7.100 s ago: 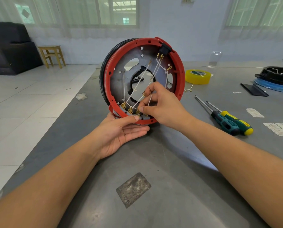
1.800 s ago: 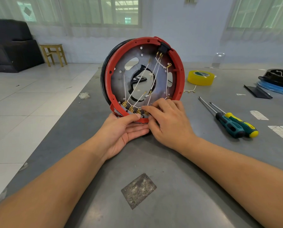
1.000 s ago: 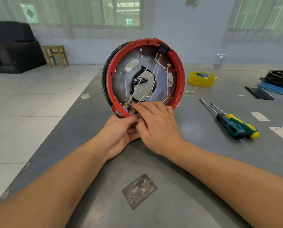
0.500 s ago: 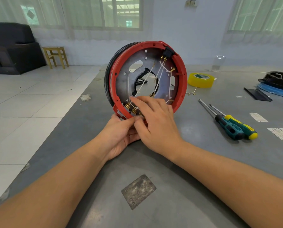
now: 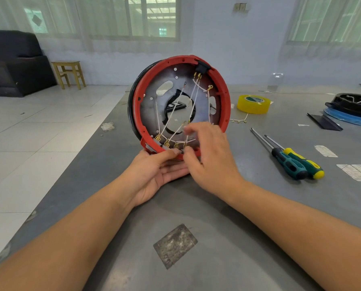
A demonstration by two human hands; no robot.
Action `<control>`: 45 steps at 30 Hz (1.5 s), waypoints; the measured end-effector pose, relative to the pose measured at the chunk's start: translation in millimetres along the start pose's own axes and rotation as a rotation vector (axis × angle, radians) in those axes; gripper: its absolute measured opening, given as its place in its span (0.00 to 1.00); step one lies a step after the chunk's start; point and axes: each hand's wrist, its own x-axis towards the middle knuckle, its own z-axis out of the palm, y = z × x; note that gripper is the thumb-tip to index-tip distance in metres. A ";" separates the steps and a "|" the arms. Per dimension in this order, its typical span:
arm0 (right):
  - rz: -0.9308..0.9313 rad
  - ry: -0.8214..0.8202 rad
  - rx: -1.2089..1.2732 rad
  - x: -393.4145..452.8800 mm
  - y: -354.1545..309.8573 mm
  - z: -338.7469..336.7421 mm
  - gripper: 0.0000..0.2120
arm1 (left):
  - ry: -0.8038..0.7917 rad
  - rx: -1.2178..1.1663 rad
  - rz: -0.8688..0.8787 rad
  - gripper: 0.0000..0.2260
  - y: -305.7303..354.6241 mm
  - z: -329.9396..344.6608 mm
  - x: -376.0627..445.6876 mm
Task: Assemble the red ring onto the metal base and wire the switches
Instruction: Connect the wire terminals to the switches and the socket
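Note:
The red ring (image 5: 225, 97) sits around the grey metal base (image 5: 152, 110), and the whole assembly stands on edge on the table. White wires (image 5: 171, 116) cross the base to brass terminals on the switches (image 5: 167, 142) along the bottom rim. A black switch (image 5: 201, 67) sits at the top. My left hand (image 5: 154, 175) lies palm up under the lower rim, thumb on the red edge, holding it upright. My right hand (image 5: 213, 162) hovers over the bottom terminals, fingers blurred and loosely spread, thumb by the rim.
Two screwdrivers (image 5: 290, 162) lie to the right. A yellow tape roll (image 5: 254, 103) and a short loose wire (image 5: 238, 120) are behind them. A black assembly on a blue ring (image 5: 353, 106) sits far right. The table's left edge (image 5: 104, 131) drops to the tiled floor.
My right fingers have lifted off the bottom terminals and now move in front of the wires. The assembly has turned slightly. My left hand keeps its hold on the lower rim.

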 end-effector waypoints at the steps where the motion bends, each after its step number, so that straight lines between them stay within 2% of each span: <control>1: -0.008 0.003 -0.057 -1.3 5.6 -3.6 0.18 | -0.001 -0.024 -0.022 0.08 0.0 -1.4 0.6; 2: -0.027 -0.021 -0.135 -2.2 10.4 -6.0 0.18 | 0.003 -0.049 -0.038 0.06 0.3 -1.9 1.0; 5: -0.061 -0.109 -0.287 -3.2 17.2 -2.9 0.21 | 0.041 -0.079 -0.052 0.10 -0.4 -4.9 2.9; 10: -0.086 -0.125 -0.322 -3.5 16.2 3.1 0.22 | 0.040 -0.076 -0.041 0.06 -0.9 -6.5 3.9; 16: -0.053 -0.162 -0.302 -3.4 13.4 5.3 0.22 | 0.041 -0.084 -0.041 0.08 -1.3 -7.7 3.3; 24: -0.062 -0.114 -0.299 -3.9 20.6 -2.3 0.21 | 0.040 -0.130 -0.066 0.14 0.8 -5.7 1.1; 28: -0.117 -0.115 -0.397 -2.4 28.4 -4.1 0.18 | 0.032 -0.163 -0.090 0.14 3.8 -7.5 -0.1; 32: -0.188 -0.072 -0.370 1.0 30.0 -5.4 0.17 | 0.049 -0.118 -0.115 0.22 9.5 -5.6 -3.4; 37: -0.270 -0.032 -0.385 5.7 37.5 -16.6 0.19 | 0.087 0.150 -0.195 0.30 19.3 0.2 -9.2; 40: -0.228 -0.059 -0.293 4.7 42.7 -22.4 0.19 | 0.241 0.633 -0.141 0.44 24.9 0.0 -10.7; 43: -0.158 -0.121 -0.199 1.5 47.7 -29.8 0.20 | 0.547 1.120 0.157 0.51 25.0 -12.5 -8.6; 44: -0.149 -0.144 -0.180 1.1 49.1 -32.1 0.20 | 0.599 1.223 0.325 0.49 25.0 -19.2 -7.5; 45: -0.142 -0.162 -0.156 0.8 50.3 -34.4 0.20 | 0.587 1.312 0.516 0.44 26.0 -25.7 -7.2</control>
